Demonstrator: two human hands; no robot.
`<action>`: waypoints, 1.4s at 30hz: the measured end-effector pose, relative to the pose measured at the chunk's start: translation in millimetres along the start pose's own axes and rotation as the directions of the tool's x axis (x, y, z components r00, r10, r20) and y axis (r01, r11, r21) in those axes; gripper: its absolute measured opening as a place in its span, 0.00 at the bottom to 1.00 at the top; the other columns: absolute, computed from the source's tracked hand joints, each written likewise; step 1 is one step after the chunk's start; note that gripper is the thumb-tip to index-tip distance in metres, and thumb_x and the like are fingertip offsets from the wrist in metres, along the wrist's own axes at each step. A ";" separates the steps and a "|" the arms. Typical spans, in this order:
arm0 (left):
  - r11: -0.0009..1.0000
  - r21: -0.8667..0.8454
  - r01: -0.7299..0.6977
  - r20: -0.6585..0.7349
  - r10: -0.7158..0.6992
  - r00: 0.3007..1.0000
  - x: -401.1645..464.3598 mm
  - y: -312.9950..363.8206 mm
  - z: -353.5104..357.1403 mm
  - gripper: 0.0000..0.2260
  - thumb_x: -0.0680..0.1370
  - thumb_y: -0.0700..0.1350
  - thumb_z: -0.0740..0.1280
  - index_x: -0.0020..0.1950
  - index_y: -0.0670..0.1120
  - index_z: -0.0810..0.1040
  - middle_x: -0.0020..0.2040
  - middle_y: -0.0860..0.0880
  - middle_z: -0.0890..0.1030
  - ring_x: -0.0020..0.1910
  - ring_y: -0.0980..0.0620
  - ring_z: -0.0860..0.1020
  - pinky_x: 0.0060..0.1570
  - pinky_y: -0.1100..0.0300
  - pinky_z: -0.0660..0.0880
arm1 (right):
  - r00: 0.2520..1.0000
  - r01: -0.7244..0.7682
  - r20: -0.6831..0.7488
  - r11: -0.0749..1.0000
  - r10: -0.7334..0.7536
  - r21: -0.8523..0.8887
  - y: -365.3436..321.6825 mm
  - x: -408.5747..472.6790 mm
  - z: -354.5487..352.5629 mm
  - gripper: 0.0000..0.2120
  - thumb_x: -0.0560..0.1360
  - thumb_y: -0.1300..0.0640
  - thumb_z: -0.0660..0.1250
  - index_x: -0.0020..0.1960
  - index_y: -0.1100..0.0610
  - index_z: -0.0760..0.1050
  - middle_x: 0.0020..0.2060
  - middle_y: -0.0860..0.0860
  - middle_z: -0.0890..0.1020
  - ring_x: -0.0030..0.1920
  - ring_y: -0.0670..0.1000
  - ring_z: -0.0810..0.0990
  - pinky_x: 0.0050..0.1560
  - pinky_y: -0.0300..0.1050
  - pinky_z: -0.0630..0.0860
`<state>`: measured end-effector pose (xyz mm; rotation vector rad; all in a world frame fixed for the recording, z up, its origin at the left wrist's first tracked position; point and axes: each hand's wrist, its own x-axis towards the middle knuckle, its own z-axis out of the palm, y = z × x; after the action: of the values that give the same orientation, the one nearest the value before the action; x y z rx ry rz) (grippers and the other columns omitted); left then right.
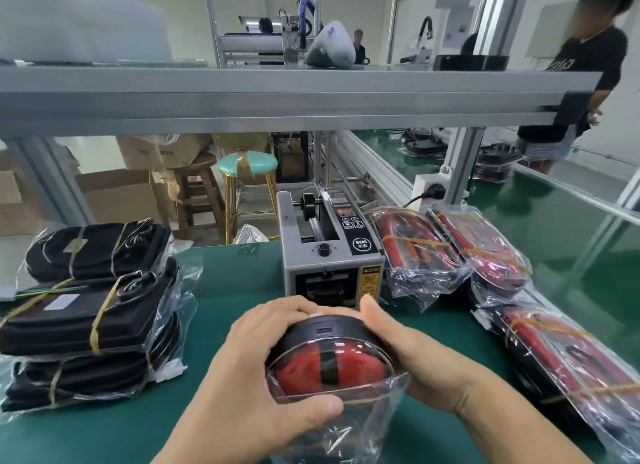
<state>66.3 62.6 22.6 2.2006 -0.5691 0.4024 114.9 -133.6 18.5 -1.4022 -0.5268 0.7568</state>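
A round red-and-black case (329,356), half inside a clear plastic bag (332,425), sits low over the green mat (235,290) right in front of me. My left hand (256,370) and right hand (415,356) both curl round it, thumbs pressing the film. Just beyond my fingertips stands a grey tape dispenser (329,255), with bagged black bundles (90,307) to the left and red bundles (450,252) to the right. I judge the slick, loose bag could slip, letting the case slide out.

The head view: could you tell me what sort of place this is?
Probably a factory packing line: a tape-cutting machine on the green bench, banded stacks of bagged black cases and red cases, and the left hand and right hand holding another bagged case.
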 end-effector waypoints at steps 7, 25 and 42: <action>0.998 0.014 0.065 -0.183 -0.062 0.981 -16.3 -2.6 -22.2 0.26 0.53 0.63 0.75 0.50 0.59 0.80 0.54 0.62 0.79 0.56 0.63 0.76 0.52 0.77 0.69 | 0.648 0.003 -0.753 0.988 -0.118 -0.153 21.5 14.4 -4.0 0.08 0.75 0.58 0.67 0.41 0.52 0.84 0.30 0.45 0.79 0.29 0.41 0.74 0.29 0.32 0.72; 0.979 -0.072 0.193 -0.322 -0.205 0.924 -35.7 -5.5 -12.9 0.27 0.53 0.64 0.70 0.52 0.63 0.76 0.56 0.68 0.74 0.59 0.66 0.71 0.49 0.72 0.68 | 0.282 0.056 -0.956 0.993 0.084 0.104 24.3 68.3 13.4 0.03 0.71 0.56 0.74 0.40 0.54 0.81 0.30 0.46 0.79 0.31 0.45 0.72 0.45 0.46 0.75; 0.981 -0.101 0.166 -0.356 -0.191 0.915 -38.3 0.2 -10.9 0.28 0.53 0.59 0.73 0.51 0.63 0.73 0.54 0.66 0.74 0.59 0.68 0.69 0.52 0.82 0.61 | 0.303 0.074 -0.886 0.918 0.352 0.390 10.6 91.1 11.3 0.16 0.72 0.61 0.69 0.33 0.57 0.64 0.23 0.50 0.64 0.22 0.49 0.61 0.25 0.41 0.59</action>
<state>32.7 81.1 11.8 2.0219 -0.1740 0.6648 165.7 -58.7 -0.3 -1.2774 0.7058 0.0056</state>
